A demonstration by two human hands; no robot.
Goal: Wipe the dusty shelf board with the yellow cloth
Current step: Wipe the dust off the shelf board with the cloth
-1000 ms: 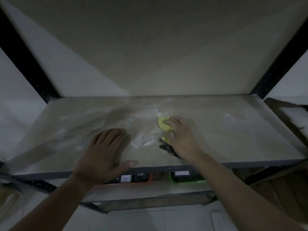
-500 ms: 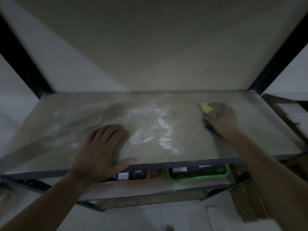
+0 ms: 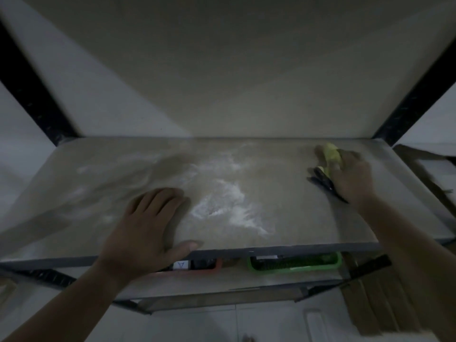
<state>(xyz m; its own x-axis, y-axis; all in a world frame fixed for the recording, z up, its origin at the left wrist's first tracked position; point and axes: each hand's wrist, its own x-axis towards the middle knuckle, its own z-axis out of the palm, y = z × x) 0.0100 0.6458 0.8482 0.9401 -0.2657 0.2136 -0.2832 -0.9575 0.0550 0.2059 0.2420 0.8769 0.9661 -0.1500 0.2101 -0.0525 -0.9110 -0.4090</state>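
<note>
Right hand (image 3: 350, 176) at far right of shelf board (image 3: 283, 218), grip bunched round yellow cloth (image 3: 332, 155), pressing it down. Blurred, so finger detail unclear. Left hand (image 3: 150, 225) flat at near-left edge, fingers straight, prob bracing. White dust (image 3: 229, 193) thick mid-board, powdery, streaky; board looks matte + smooth. Rec: flatten cloth for more contact, overlap passes, drag dust to near edge, no flicking, powder likely goes airborne. Cloth looks soft, crumpled, dark part lower down. Green tray (image 3: 296, 264) below may catch fallout.
</note>
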